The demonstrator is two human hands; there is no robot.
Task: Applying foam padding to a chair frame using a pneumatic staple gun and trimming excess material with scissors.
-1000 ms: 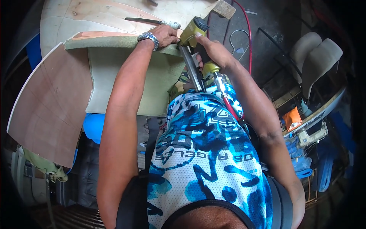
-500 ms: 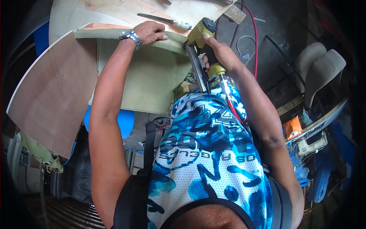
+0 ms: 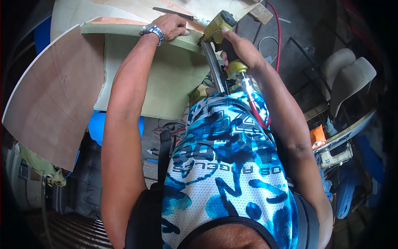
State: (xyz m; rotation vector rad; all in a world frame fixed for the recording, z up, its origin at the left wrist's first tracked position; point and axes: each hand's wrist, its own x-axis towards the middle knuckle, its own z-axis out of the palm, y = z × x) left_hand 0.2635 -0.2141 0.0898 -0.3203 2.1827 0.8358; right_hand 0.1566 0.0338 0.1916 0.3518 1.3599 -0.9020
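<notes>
My right hand point(image 3: 245, 53) grips a yellow-green pneumatic staple gun point(image 3: 218, 25) by its handle. The gun's nose sits at the right part of a padded edge on a curved panel covered in olive-green fabric point(image 3: 145, 74). Its long metal magazine points back toward my body. With fingers bent and thumb low, my left hand point(image 3: 172, 27) grips the fabric-covered edge to the left of the gun. A silver watch is on that wrist. Whether a staple has gone in cannot be seen.
A bare curved plywood panel point(image 3: 58, 95) stands at the left. Behind the edge, a long dark-bladed tool point(image 3: 172, 13) lies on a pale board point(image 3: 103, 10). A red air hose point(image 3: 278, 37) runs at the right, near a wood block point(image 3: 261, 14) and pale curved seat shells point(image 3: 348, 74).
My left hand has slid right along the fabric edge, closer to the staple gun. My right hand and the gun have barely moved.
</notes>
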